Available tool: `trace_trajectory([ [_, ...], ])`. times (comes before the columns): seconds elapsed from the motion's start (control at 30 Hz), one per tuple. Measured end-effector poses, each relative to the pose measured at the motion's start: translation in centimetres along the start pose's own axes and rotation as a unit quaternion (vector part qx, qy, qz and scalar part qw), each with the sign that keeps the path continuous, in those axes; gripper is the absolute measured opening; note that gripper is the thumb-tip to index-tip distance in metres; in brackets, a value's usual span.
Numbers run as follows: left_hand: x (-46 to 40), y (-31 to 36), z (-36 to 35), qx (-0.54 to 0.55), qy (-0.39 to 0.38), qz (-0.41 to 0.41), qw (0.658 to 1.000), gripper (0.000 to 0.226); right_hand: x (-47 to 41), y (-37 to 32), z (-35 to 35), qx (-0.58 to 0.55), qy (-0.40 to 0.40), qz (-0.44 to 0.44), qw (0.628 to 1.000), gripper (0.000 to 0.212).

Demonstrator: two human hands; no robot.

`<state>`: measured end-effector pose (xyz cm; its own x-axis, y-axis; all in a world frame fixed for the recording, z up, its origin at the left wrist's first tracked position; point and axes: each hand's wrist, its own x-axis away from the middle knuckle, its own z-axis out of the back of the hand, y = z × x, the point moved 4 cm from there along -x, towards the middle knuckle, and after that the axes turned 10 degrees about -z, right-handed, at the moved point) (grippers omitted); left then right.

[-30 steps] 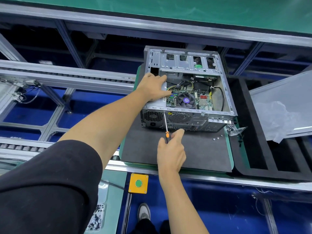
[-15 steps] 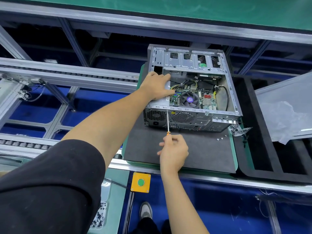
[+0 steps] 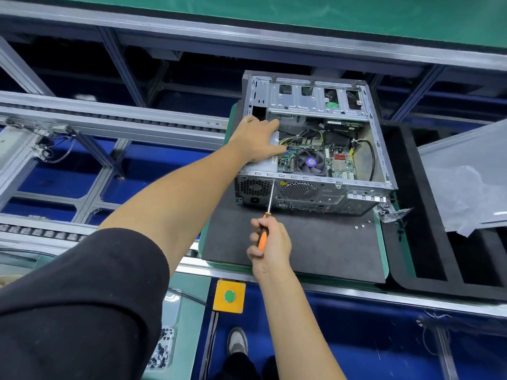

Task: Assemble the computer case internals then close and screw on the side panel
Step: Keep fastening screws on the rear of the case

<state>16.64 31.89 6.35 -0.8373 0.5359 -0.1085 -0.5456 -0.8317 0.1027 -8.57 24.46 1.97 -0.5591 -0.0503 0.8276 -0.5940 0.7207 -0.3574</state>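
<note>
At the bottom of the frame, left of centre, a clear tray point(image 3: 164, 349) held a heap of small dark screws. Just above it sat a yellow box with a green button point(image 3: 229, 296) on the rail edge. My right hand point(image 3: 270, 244) was curled around the orange handle of the screwdriver point(image 3: 266, 215), whose shaft ran up to the top edge of the rear panel of the computer case point(image 3: 310, 149). The case lay open-side up on a dark foam mat point(image 3: 315, 248) at centre frame, a few loose screws point(image 3: 361, 225) on the mat to the lower right of it. Inside the case I could see the motherboard with its round cooler fan point(image 3: 310, 162), yellow and black cables, and the drive cage along the far end. My left hand point(image 3: 259, 139) rested on the case's left inner edge, fingers lying fairly flat over the grey power supply. At right, a grey side panel point(image 3: 466, 171) lay with crumpled plastic film on it.
</note>
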Motion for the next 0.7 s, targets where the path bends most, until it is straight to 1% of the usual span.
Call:
trace_trajectory([
  [0.03,0.0,0.0,0.0,0.000,0.000,0.000,1.000,0.054,0.0,-0.3,0.4,0.044,0.061,0.052,0.996,0.009],
  [0.07,0.0,0.0,0.0,-0.002,-0.001,-0.001,1.000,0.054,0.1,-0.6,0.7,0.080,0.115,0.110,0.984,0.009],
  [0.13,0.1,0.0,0.0,-0.003,-0.003,0.000,1.000,0.053,0.5,-1.1,1.0,0.154,0.194,0.215,0.945,0.010],
  [0.17,0.0,0.0,0.0,-0.004,-0.002,0.000,1.000,0.053,0.6,-1.3,1.1,0.195,0.222,0.248,0.923,0.009],
  [0.23,0.0,0.0,0.0,-0.006,-0.002,0.002,1.000,0.053,0.7,-1.7,1.0,0.262,0.268,0.285,0.882,0.023],
  [0.27,0.0,-0.1,0.0,-0.005,-0.003,0.002,1.000,0.054,0.8,-1.9,1.1,0.279,0.290,0.301,0.865,0.027],
  [0.3,0.0,-0.1,-0.1,-0.005,-0.002,0.003,1.000,0.054,0.9,-2.1,1.1,0.293,0.305,0.322,0.847,0.028],
  [0.33,0.0,-0.1,-0.2,-0.006,-0.001,0.002,1.000,0.055,0.9,-2.1,1.2,0.306,0.304,0.341,0.835,0.030],
  [0.37,0.0,-0.1,-0.2,-0.007,0.000,0.001,1.000,0.055,0.7,-2.1,1.2,0.305,0.286,0.350,0.838,0.032],
  [0.4,0.0,0.0,-0.3,-0.007,0.001,0.000,1.000,0.056,0.4,-2.1,1.4,0.269,0.247,0.329,0.871,0.032],
  [0.43,-0.1,-0.1,-0.3,-0.006,0.002,-0.001,1.000,0.056,-0.2,-1.9,1.4,0.197,0.192,0.270,0.923,0.032],
  [0.47,-0.1,-0.1,-0.3,-0.005,0.005,-0.001,1.000,0.056,-0.7,-1.4,1.2,0.100,0.121,0.177,0.972,0.032],
  [0.5,-0.1,-0.2,-0.4,-0.004,0.008,-0.001,1.000,0.056,-0.9,-0.8,0.7,0.004,0.045,0.072,0.996,0.029],
  [0.53,-0.2,-0.2,-0.4,-0.002,0.011,-0.002,1.000,0.057,-0.9,-0.3,0.3,-0.065,-0.012,-0.014,0.998,0.025],
  [0.57,-0.2,-0.2,-0.3,-0.001,0.014,-0.002,1.000,0.057,-0.9,0.1,0.0,-0.103,-0.039,-0.068,0.992,0.022],
  [0.6,-0.2,-0.2,-0.3,-0.001,0.015,-0.003,1.000,0.057,-0.8,0.3,-0.2,-0.117,-0.044,-0.094,0.988,0.021],
  [0.63,-0.1,-0.2,-0.3,-0.001,0.013,-0.003,1.000,0.056,-0.7,0.3,-0.2,-0.110,-0.035,-0.092,0.989,0.018],
  [0.7,-0.1,-0.1,-0.2,-0.005,0.011,-0.004,1.000,0.056,-0.2,-0.2,0.0,-0.053,0.019,-0.034,0.998,0.014],
])
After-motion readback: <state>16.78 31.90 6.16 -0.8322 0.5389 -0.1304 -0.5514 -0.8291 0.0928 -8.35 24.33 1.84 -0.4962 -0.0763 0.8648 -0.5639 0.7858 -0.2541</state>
